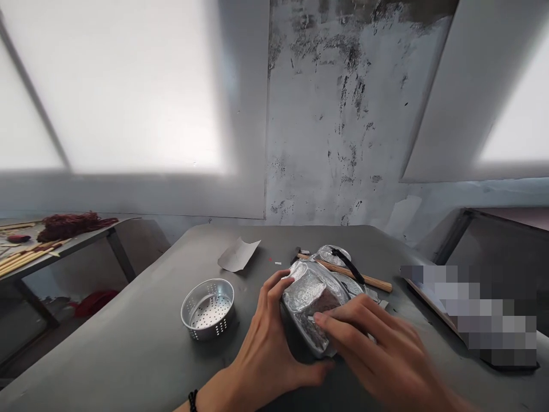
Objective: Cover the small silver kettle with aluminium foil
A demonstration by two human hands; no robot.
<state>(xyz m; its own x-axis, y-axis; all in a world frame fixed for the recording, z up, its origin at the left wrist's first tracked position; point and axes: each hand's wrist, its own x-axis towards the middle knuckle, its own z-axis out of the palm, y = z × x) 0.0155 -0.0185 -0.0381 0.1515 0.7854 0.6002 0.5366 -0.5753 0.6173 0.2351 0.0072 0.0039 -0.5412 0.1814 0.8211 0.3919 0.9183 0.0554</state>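
1. Silvery metal shell: tilted btwn my two hands, over the grey desk, right of the perforated metal basket. Can't tell if its underside rests on anything.
2. L hand: fingers clamped on the shell, curled over its left edge, thumb by the near end.
3. R hand: fingertips bunched against the face, next to a small pale scrap; can't tell if I'm pinching it.
4. Weight/stiffness: prob light & thin-walled, stiff overall; raised panels might dent under hard thumb pressure. Not brittle, I'd guess.
5. Grip: shiny skin, prob slippery; rim may be sharp, so no sliding fingers along it.
6. Best hold: opp. rim edges, thumb low, face left free.
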